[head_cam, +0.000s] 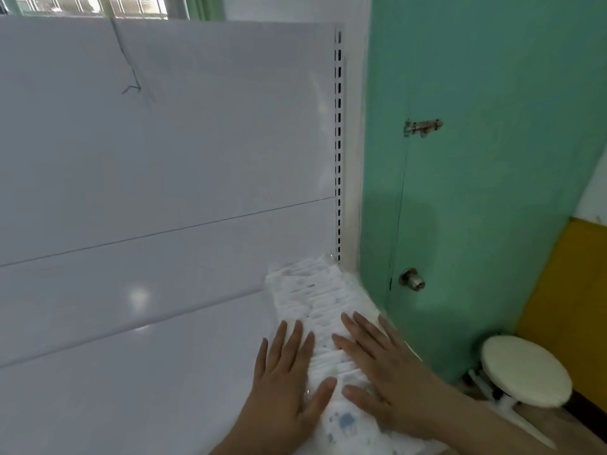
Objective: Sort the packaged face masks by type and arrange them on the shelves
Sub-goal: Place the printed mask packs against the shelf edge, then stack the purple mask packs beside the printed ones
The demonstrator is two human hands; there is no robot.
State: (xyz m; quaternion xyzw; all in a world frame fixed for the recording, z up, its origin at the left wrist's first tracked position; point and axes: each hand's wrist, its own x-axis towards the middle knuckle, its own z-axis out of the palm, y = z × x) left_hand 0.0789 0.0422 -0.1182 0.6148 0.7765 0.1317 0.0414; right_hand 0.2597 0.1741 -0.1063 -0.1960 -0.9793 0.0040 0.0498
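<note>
A long row of white packaged face masks [315, 310] lies on the white shelf [131, 372], running from the near edge back to the far right corner, where it reaches the slotted upright [338, 142] beside the white back panel [164, 142]. The packs stand on edge, pressed close together, and the nearest one shows a pale blue print on its wrapper. The person's left hand [289, 379] rests flat on the left side of the row, fingers spread and stretched forward, thumb lying across the packs; it grips nothing. The right hand [381, 362] lies flat on the right side of the row in the same way, fingers apart and extended, thumb pointing in toward the left thumb, palm down on the packs rather than closed around them. The two hands sit just beside each other with the row between and beneath them. To the right of the shelf stands a green door [476, 159] with a sliding bolt [422, 127] and a round knob [412, 280], and a white round stool [525, 369] stands on the floor below it
</note>
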